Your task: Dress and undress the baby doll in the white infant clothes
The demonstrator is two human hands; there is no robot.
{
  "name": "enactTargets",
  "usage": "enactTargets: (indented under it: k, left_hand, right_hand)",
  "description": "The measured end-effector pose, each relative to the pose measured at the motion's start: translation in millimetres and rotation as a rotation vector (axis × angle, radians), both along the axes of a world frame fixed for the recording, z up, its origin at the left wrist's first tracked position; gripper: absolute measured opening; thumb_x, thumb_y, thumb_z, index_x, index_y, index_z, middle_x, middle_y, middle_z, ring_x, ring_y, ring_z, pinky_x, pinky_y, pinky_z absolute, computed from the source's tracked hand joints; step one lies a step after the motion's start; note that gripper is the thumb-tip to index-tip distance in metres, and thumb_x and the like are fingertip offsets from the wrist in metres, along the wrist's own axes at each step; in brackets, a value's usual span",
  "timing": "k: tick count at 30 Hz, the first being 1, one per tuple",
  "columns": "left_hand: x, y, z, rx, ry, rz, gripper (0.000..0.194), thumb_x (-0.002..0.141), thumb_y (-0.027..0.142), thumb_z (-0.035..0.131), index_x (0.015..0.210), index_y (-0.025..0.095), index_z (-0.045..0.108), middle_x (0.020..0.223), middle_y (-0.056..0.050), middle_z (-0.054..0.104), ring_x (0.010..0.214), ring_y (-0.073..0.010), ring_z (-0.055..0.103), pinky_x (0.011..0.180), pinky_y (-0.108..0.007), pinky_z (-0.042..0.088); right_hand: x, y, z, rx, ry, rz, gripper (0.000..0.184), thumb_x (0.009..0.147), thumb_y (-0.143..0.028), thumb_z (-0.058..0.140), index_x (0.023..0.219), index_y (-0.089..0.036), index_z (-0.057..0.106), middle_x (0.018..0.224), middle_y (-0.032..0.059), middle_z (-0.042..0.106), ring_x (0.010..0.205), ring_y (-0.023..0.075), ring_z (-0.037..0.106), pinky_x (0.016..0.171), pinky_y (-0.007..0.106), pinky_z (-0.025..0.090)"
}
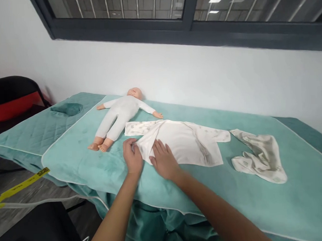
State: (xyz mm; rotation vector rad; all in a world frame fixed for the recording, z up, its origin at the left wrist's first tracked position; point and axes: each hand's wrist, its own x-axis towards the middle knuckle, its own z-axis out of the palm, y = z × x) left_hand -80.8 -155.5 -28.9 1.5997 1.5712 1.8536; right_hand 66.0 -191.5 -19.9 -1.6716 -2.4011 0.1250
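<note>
A white long-sleeved baby shirt (183, 142) with small printed motifs on its sleeves lies spread out before me, its front opened. My left hand (132, 156) is closed on the shirt's left edge, pinching the cloth. Flat on the white fabric beside it rests my right hand (165, 159), fingers stretched out. Behind the left hand a baby doll (122, 111) in a white body suit lies on its back, arms spread, one hand close to the shirt's left sleeve. Crumpled printed baby pants (260, 155) lie to the right of the shirt.
Everything lies on a green padded bed (79, 160) against a white wall, below a dark window frame (118, 27). A face hole (71, 109) is at the bed's left end. Chairs (11, 94), a yellow tape strip (21, 185) and a pale cable (52, 201) are at left.
</note>
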Motion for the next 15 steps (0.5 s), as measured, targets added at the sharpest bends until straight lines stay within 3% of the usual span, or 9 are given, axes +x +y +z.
enactTargets:
  k: [4,7,12,15]
  left_hand:
    - [-1,1,-1.0,-0.001,0.001,0.014,0.019,0.084,0.013,0.046,0.097,0.017,0.058,0.1,-0.007,0.06,0.099,-0.0187,0.057,0.094,-0.036,0.046]
    - [-2,2,-3.5,0.001,-0.002,0.026,0.018,0.085,0.015,0.046,0.097,0.017,0.059,0.1,-0.007,0.06,0.099,-0.0189,0.057,0.094,-0.037,0.047]
    - [-2,-1,-4.0,-0.013,-0.034,0.059,0.018,0.084,0.015,0.046,0.095,0.018,0.059,0.099,-0.006,0.061,0.098,-0.0191,0.058,0.093,-0.037,0.047]
    - [-12,-1,9.6,-0.022,0.042,0.025,0.02,0.084,0.016,0.045,0.098,0.019,0.06,0.103,-0.007,0.062,0.103,-0.0205,0.058,0.096,-0.039,0.047]
  right_hand:
    - [9,-40,9.8,-0.084,0.094,0.175,0.067,0.1,-0.048,0.032,0.154,-0.008,0.028,0.162,0.0121,0.018,0.151,0.0258,0.013,0.122,0.05,0.017]
    - [37,-59,22.2,-0.199,0.193,0.261,0.065,0.099,-0.051,0.036,0.152,-0.014,0.033,0.161,0.0081,0.023,0.15,0.0233,0.017,0.123,0.048,0.019]
    - [102,-71,38.9,-0.267,0.413,0.016,0.053,0.096,-0.044,0.045,0.142,-0.018,0.048,0.153,0.0099,0.041,0.144,0.0223,0.033,0.121,0.043,0.027]
    - [125,-59,47.7,-0.249,0.531,-0.15,0.045,0.094,-0.043,0.046,0.134,-0.024,0.054,0.142,0.0075,0.053,0.132,0.0232,0.049,0.115,0.046,0.037]
